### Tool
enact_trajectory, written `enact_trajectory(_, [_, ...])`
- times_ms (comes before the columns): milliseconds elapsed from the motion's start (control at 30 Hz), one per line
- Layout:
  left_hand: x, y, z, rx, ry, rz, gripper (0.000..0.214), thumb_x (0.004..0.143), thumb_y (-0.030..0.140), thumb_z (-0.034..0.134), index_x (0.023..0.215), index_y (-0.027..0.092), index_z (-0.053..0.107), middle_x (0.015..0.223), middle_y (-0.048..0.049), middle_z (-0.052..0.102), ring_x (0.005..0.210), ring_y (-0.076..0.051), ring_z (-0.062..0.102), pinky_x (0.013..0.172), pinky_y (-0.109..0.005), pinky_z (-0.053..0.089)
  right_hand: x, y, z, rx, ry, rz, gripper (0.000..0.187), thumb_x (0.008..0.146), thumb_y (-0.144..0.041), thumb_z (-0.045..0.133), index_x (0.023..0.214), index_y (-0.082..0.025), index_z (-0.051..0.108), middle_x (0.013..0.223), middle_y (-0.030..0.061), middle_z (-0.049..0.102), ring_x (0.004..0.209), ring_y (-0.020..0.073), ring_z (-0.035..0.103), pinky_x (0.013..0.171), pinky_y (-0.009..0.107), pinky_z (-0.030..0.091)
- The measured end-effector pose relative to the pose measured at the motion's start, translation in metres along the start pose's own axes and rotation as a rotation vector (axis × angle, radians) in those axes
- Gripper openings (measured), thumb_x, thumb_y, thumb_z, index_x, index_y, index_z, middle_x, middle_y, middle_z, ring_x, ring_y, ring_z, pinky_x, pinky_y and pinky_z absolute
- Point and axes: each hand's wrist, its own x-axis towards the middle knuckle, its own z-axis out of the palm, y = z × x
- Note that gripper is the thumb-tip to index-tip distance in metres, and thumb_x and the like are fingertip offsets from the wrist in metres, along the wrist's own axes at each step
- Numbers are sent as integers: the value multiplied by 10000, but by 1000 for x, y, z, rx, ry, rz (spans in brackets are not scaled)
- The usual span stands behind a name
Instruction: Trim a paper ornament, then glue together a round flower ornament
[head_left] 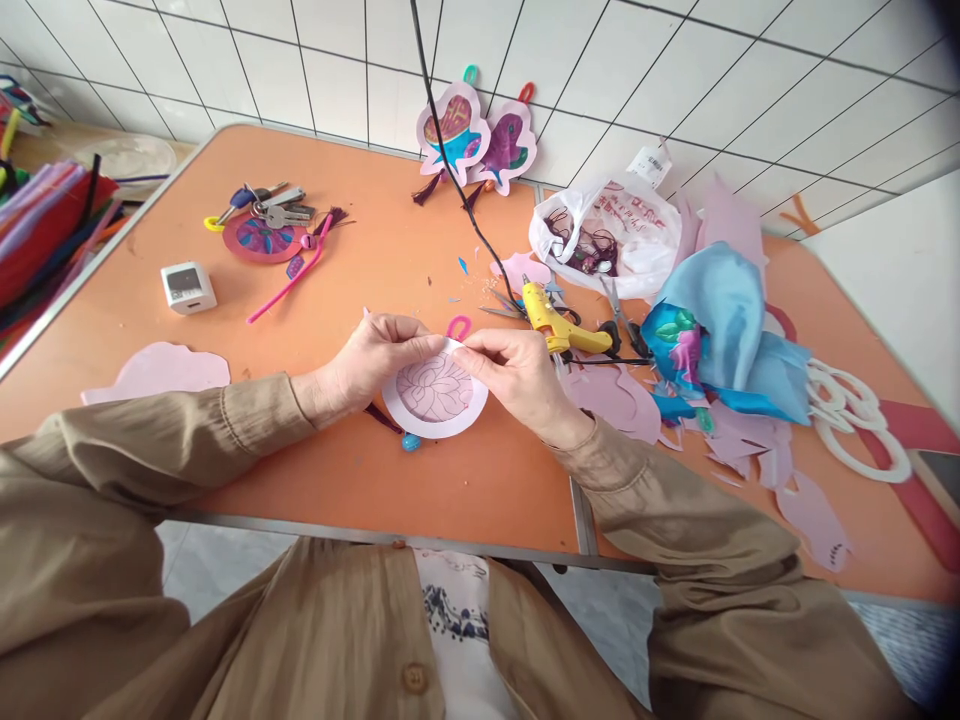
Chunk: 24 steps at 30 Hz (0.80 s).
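Observation:
A round pendant [433, 388] with a white rim and a flower line drawing on pale pink is held at its top edge by both hands. My left hand [379, 358] pinches the upper left of the rim between thumb and fingers. On the upper right of the same rim, my right hand [523, 375] is closed in a pinch. Between them a pink loop [459, 327] sticks up behind the pendant. A blue bead [410, 441] and a dark tassel [384, 418] show at its lower left. The fingers hide part of the top edge.
A yellow glue gun [559, 322] lies right of my hands beside scissors [619, 310], its black cord rising. Farther right are a white plastic bag [649, 240], blue fabric [716, 300] and pink scraps [611, 400]. Keys [281, 212] and a white cube [187, 288] lie left.

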Motion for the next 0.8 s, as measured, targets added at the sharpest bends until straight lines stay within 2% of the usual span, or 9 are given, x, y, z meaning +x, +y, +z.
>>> enact_trajectory(167, [1,0,-1,9,33,37,382,665,467,824,626,120,668,578,-21,639,510,-113,561,482,-229,450,-2,4,-3,9,19,15,421,901,-435,559,572,-204,432,572,-39,339,565,103,324,525,291,253])
enact_trajectory(333, [-1,0,1,-15,41,34,403,669,493,830,640,124,669,572,-8,626,508,-106,545,487,-229,449,-2,7,-4,-73,36,-16,306,883,-344,571,620,-204,502,570,-33,432,555,107,393,528,286,297])
enact_trajectory(433, [-2,-2,0,-35,16,30,449,670,526,834,627,122,642,551,0,599,493,-97,523,481,-227,441,-1,9,-3,-105,48,-25,304,886,-308,564,606,-210,494,559,-30,436,544,108,407,527,288,307])
enact_trajectory(500, [-1,-5,-1,-93,-16,25,487,667,574,823,644,120,648,587,-19,633,525,-116,563,517,-244,481,0,10,-4,-97,65,-27,303,885,-297,569,604,-211,493,561,-29,435,540,105,403,525,285,312])
enact_trajectory(600, [1,-8,-4,-138,-49,-6,505,668,599,812,694,109,691,654,-51,693,587,-149,623,571,-265,522,0,12,-4,-76,98,-33,286,884,-302,578,620,-206,522,573,-27,459,541,103,399,527,284,324])
enact_trajectory(700, [1,-10,-7,-73,-10,-13,471,645,548,843,656,102,693,609,-38,675,539,-122,585,527,-237,487,-1,15,-4,-61,111,-19,274,885,-341,589,653,-201,554,596,-19,493,563,110,430,543,288,347])
enact_trajectory(800, [1,-11,-8,-58,28,-9,456,626,528,855,640,102,693,589,-31,668,526,-113,573,519,-230,483,-3,17,-4,-28,116,14,368,909,-413,563,610,-210,492,572,-25,430,551,110,403,528,292,321])
